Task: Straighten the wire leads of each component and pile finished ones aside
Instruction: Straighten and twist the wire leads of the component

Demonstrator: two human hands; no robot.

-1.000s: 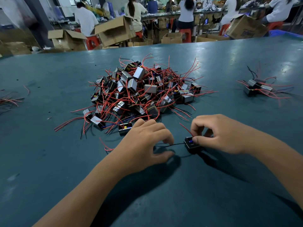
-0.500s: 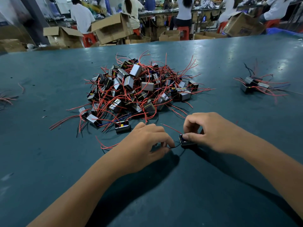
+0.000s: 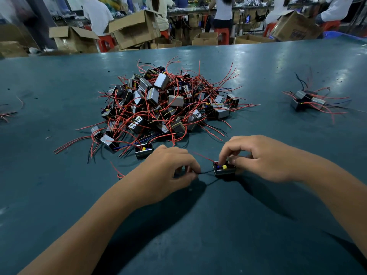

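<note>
1. Right hand (image 3: 264,157), knuckles arched, pins the small component (image 3: 224,170) to the table (image 3: 59,195).
2. Left hand (image 3: 168,171), fingers curled, pinches its black lead (image 3: 206,172).
3. Main pile (image 3: 158,104) sits just behind.

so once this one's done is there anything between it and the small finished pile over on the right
Nothing visible does. The component sits under the right hand, and bare green tabletop runs from there to the small pile. The big tangled heap lies off to the left of that path.
</note>
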